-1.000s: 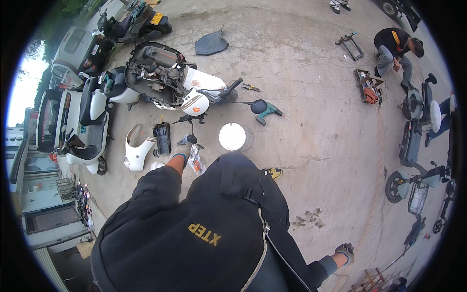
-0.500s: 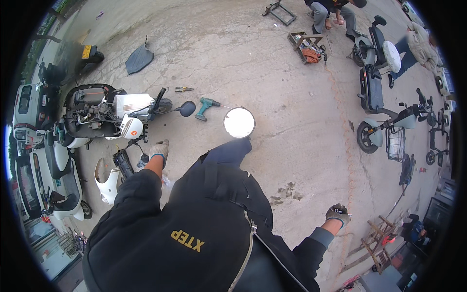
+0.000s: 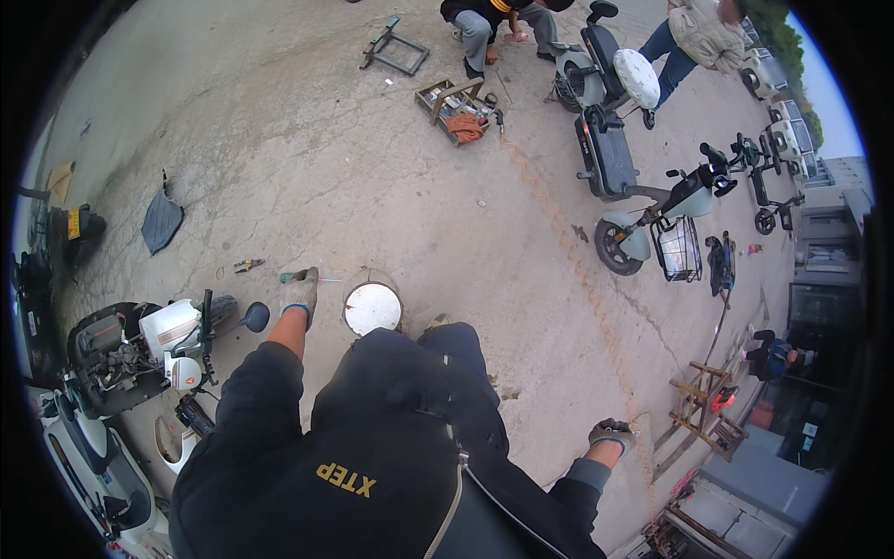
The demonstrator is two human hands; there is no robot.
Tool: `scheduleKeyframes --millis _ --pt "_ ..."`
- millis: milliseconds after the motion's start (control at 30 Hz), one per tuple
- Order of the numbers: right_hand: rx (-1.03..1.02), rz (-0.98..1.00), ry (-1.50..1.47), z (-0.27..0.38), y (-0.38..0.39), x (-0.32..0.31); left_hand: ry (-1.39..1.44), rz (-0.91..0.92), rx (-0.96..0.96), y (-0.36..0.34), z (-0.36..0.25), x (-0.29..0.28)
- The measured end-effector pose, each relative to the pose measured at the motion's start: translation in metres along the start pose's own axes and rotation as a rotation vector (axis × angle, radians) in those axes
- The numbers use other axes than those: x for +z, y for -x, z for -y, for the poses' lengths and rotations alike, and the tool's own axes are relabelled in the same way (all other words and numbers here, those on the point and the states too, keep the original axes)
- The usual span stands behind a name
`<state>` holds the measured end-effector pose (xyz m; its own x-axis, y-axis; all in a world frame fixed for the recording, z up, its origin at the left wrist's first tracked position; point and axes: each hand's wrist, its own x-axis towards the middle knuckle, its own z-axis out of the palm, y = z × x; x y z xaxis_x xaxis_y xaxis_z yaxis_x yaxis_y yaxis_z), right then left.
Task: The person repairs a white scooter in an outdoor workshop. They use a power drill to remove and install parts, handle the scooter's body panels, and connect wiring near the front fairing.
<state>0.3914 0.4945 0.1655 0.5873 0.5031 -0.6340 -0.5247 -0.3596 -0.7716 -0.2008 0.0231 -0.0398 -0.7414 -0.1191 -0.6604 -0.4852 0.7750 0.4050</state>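
Note:
My left hand (image 3: 300,296), in a grey work glove, reaches down beside the bucket and is closed over a teal cordless drill (image 3: 286,278). The drill's rear end shows past the glove, and its thin bit points toward the bucket; the fingers are partly hidden. The round bucket (image 3: 373,309) has a white top and stands just in front of my legs. Out to the right, my gloved right hand (image 3: 612,433) is closed around a small shiny metal piece, mostly covered by the fingers. Pliers (image 3: 249,265) lie on the ground left of the drill.
A partly stripped white scooter (image 3: 149,340) stands at left, with loose panels near it. Ahead are a wooden toolbox (image 3: 453,110) and a crouching person (image 3: 494,28). An orange coiled hose (image 3: 577,261) crosses the ground at right, near a scooter with a basket (image 3: 677,249).
My left hand has moved forward from beside the white scooter onto the drill. The view has shifted and turned to the right. My right hand stays closed, low on the right.

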Motion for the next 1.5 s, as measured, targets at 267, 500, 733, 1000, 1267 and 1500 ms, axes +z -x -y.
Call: scheduleKeyframes --millis 267,500,733,1000,1267,1500 --pt "-0.005 0.151 0.246 -0.068 0.014 0.249 0.170 -0.222 -0.227 0.004 -0.068 -0.009" --pt "0.046 0.462 0.488 -0.125 0.042 0.507 0.386 -0.457 -0.583 0.082 -0.036 -0.020" --pt "0.098 0.743 0.728 -0.259 0.191 0.657 0.673 -0.691 -0.788 0.153 -0.004 0.019" --pt "0.209 1.021 0.942 -0.370 0.393 0.673 0.448 -0.185 -1.287 0.154 0.033 0.151" --pt "0.172 1.201 1.041 -0.453 0.518 0.705 1.083 -0.593 -0.950 -0.040 -0.033 -0.001" --pt "0.084 1.342 1.285 -0.607 0.654 0.738 1.199 -0.908 -0.643 -0.128 -0.071 -0.107"
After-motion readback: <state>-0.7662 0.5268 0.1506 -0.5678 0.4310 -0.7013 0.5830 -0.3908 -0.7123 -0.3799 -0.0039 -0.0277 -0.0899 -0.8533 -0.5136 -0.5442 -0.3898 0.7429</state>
